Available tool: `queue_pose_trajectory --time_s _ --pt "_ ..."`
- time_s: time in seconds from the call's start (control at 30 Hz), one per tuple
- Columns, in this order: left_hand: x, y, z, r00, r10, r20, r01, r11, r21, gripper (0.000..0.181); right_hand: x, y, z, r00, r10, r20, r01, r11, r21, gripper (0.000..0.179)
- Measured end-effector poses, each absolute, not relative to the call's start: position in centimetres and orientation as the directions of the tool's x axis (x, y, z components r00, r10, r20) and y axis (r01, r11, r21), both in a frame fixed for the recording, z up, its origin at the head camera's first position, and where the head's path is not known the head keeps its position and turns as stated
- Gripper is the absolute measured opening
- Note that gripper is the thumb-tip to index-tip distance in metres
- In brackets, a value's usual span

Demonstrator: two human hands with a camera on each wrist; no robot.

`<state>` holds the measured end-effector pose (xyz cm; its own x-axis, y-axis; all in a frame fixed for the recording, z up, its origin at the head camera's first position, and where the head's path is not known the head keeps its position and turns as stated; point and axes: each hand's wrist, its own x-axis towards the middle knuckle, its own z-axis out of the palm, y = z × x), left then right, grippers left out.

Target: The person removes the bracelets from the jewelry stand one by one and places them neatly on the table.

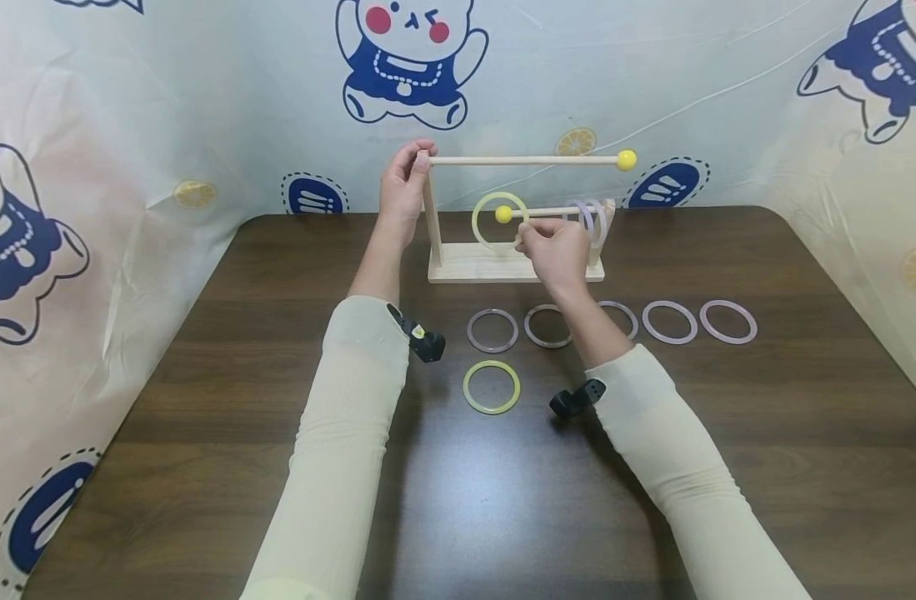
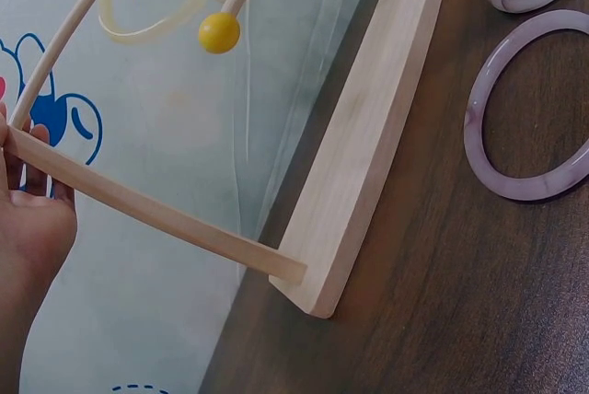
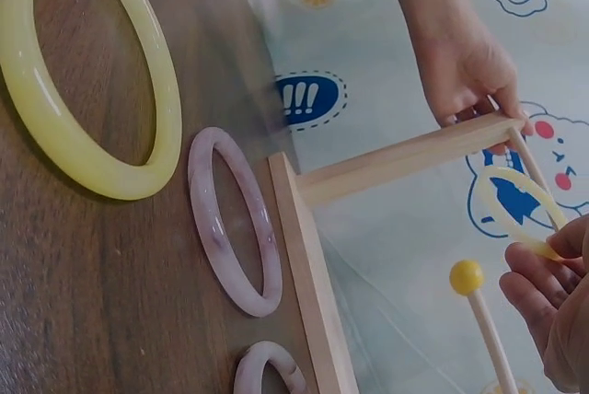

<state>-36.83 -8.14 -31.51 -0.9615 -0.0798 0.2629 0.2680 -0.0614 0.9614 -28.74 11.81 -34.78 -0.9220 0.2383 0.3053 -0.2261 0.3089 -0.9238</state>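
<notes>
My left hand (image 1: pixel 403 187) grips the top of the left post of a wooden bangle stand (image 1: pixel 476 267), where the upper rod (image 1: pixel 525 160) meets it. Between thumb and fingers, my right hand (image 1: pixel 558 250) pinches a pale yellow bangle (image 1: pixel 475 220) by its edge. This bangle hangs upright near the yellow ball (image 1: pixel 503 214) at the free end of the lower rod; both wrist views show it to one side of the ball. Pale purple bangles (image 1: pixel 602 223) hang at the lower rod's right end, partly behind my right hand.
Several purplish bangles (image 1: pixel 493 349) lie in a row on the brown table (image 1: pixel 277 400) in front of the stand, one partly behind my right forearm. Nearer to me lies another yellow bangle (image 1: pixel 492 410). A printed cloth (image 1: pixel 240 100) hangs behind the table.
</notes>
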Motion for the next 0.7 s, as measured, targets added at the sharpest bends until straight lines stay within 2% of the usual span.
queue_pose_trajectory --time_s 0.7 --pt "-36.69 -8.07 -31.43 -0.963 -0.082 0.258 0.263 -0.06 0.963 0.026 -27.71 12.08 -34.54 -0.937 0.22 0.27 -0.215 0.245 -0.945 0.017"
